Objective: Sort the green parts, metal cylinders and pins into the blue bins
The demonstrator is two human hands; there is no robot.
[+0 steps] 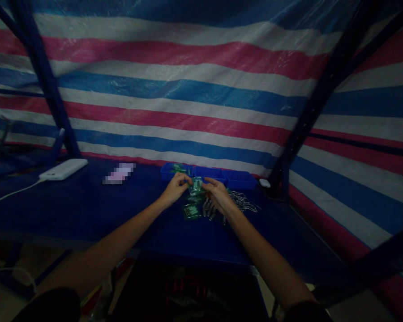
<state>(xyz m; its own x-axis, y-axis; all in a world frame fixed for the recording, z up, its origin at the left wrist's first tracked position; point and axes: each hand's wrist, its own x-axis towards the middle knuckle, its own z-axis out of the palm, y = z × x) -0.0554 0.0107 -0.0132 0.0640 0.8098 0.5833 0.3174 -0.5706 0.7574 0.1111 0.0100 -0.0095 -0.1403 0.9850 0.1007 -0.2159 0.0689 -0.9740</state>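
Note:
A small clear plastic packet with green on it (196, 184) is held up between my two hands over the blue table. My left hand (175, 188) pinches its left edge between thumb and fingers. At the packet's right edge are the closed fingers of my right hand (218, 193). Another green packet (191, 211) lies flat on the table just below, with slim pale pieces showing in it. More green packaging sits between the two. Beneath and beyond my right hand spreads a loose pile of slim silver metal pieces (242, 201), partly hidden by that hand.
Behind my hands stand blue bins: the left bin (167, 171) holds green packets, and the right bin (240, 180) is beside a small white object (264, 183). A white power bank (64, 169) with a cable lies left. Striped sheeting (188, 94) and blue posts enclose the table.

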